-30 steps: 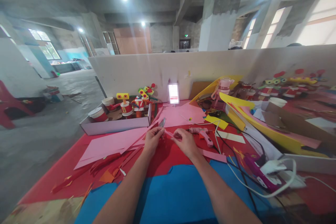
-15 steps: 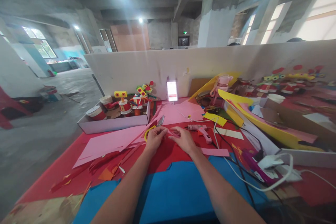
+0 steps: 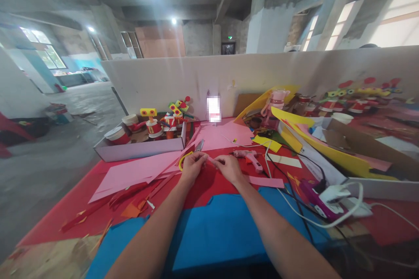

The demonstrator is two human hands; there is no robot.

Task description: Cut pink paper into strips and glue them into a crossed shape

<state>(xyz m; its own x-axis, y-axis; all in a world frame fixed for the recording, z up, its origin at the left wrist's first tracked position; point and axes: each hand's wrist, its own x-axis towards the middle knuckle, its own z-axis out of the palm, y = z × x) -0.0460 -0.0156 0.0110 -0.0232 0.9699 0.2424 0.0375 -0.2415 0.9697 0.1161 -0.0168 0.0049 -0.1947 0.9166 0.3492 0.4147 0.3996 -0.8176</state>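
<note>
Close together over the red table cover, both hands pinch a small piece of pink paper [image 3: 210, 159], mostly hidden by the fingers. My left hand [image 3: 194, 166] is closed on its left end and my right hand [image 3: 230, 168] on its right end. Right behind the left hand are scissors [image 3: 199, 145] with yellow handles; I cannot tell whether the hand touches them. A pink glue gun [image 3: 250, 159] lies just right of the right hand. A pink paper strip [image 3: 265, 182] rests beside the right forearm.
Pink sheets [image 3: 127, 174] and red scraps spread at left. A shallow box [image 3: 140, 150] holds paper-cup robot figures [image 3: 153, 127]. At right are cables, a purple power strip [image 3: 321, 200] and a box [image 3: 373, 187] with yellow sheets. Blue cloth [image 3: 216, 231] covers the near edge.
The hands have turned slightly, and the right fingers have closed into a tighter pinch on the pink paper. The whole view has shifted a little.
</note>
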